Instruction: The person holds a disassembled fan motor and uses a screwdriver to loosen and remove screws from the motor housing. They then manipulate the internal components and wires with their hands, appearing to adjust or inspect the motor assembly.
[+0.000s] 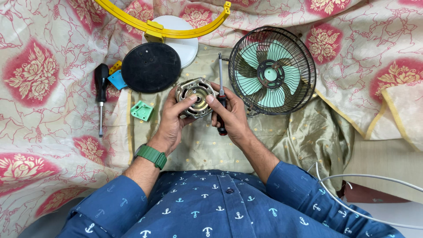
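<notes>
A round metal fan motor [195, 97] is held up between both hands over a patterned cloth. My left hand [172, 121] grips the motor's left side, thumb on its face. My right hand [231, 115] touches the motor's right side with its thumb and clasps a screwdriver [220, 83] with a black and red handle, shaft pointing away from me. A green watch [151, 155] sits on my left wrist.
A caged fan head with green blades [272, 70] lies right of the hands. A black round disc [151, 67], white base [187, 44], yellow curved bracket [167, 31], second screwdriver [101, 94], small green plastic part [142, 110] and blue part [117, 79] lie at left. White cable [374, 176] at lower right.
</notes>
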